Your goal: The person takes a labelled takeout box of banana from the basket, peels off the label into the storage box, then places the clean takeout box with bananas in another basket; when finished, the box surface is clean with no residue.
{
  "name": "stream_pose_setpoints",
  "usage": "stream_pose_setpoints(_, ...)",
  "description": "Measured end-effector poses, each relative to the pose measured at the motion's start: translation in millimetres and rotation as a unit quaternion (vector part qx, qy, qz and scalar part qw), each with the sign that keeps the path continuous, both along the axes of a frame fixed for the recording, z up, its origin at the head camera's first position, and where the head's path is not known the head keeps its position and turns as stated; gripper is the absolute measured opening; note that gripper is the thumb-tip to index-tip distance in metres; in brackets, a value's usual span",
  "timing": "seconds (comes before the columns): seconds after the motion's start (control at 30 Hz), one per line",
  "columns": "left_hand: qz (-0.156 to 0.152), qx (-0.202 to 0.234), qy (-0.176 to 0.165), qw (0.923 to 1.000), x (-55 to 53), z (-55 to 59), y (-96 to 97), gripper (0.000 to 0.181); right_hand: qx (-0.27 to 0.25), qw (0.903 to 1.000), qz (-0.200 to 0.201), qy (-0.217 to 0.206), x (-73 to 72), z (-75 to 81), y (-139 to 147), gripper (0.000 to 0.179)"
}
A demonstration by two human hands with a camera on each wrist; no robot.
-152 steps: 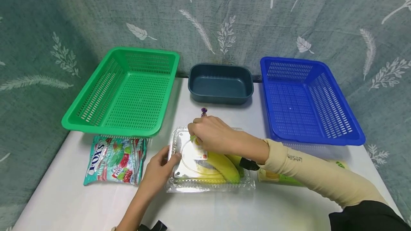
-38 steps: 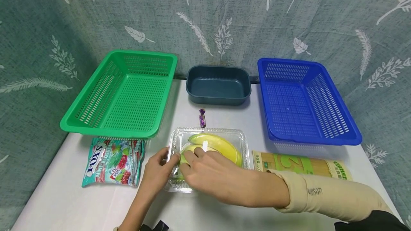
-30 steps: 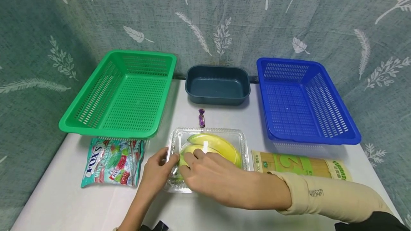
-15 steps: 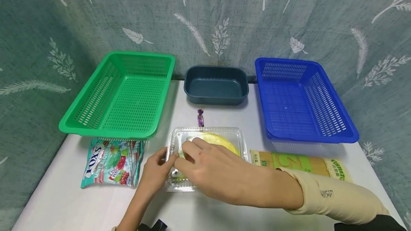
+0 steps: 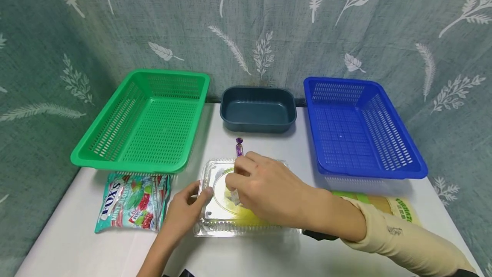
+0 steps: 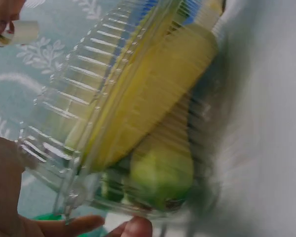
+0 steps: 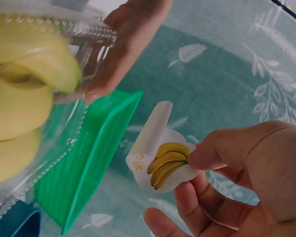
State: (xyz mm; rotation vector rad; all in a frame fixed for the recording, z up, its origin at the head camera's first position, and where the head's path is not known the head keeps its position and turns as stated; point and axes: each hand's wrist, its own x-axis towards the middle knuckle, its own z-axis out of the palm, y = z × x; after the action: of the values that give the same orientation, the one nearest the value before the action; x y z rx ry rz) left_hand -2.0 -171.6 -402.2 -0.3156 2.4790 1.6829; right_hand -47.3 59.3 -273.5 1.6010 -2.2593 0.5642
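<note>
My left hand (image 5: 184, 210) grips the left edge of a clear plastic clamshell box (image 5: 219, 225), its thumb on the lid. Inside are yellow bananas (image 6: 133, 98) with greenish ends, seen through the ribbed side in the left wrist view. Over the lid, my right hand (image 5: 269, 189) pinches a white sticker (image 7: 170, 165) between thumb and fingers. Printed with a bunch of bananas, the sticker is curled into a roll along one side. From the head view my right hand covers much of the box's right half.
A green basket (image 5: 186, 131), a dark teal tub (image 5: 261, 127) and a blue basket (image 5: 313, 140) stand along the back. A FOX'S candy bag (image 5: 132, 202) lies left, a purple-wrapped candy (image 5: 239, 146) behind the box, a noodle pack (image 5: 388, 206) right.
About five seconds ago my right hand was over the lid's back left with the sticker. It came down to the lid's front left, then rose and moved right, sticker in its fingers. The left hand stays put.
</note>
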Motion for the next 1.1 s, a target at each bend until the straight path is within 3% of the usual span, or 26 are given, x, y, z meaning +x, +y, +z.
stream_pose_setpoints(0.27,-0.013,-0.079,0.037,0.9961,2.7,19.0,-3.4,0.065,-0.018,0.9995,-0.018,-0.017,-5.3,1.2,10.2,0.019)
stream_pose_setpoints(0.43,-0.017,-0.123,0.098,0.9874,8.3,29.6,3.5,0.066,-0.021,0.9993,-0.026,-0.016,-7.3,2.5,16.8,0.018)
stream_pose_setpoints(0.7,-0.015,-0.152,0.203,0.9672,17.4,48.9,12.2,0.047,-0.024,0.9985,-0.041,-0.027,-10.5,0.2,30.3,0.023)
stream_pose_setpoints(0.93,-0.032,-0.144,0.278,0.9493,5.4,75.4,16.2,0.042,-0.035,0.9977,-0.05,-0.03,-19.5,1.6,43.1,0.023)
stream_pose_setpoints(1.1,-0.05,-0.147,0.303,0.9403,-10.0,100.5,19.8,0.041,-0.035,0.9964,-0.073,-0.025,-31.2,6.5,52.1,0.019)
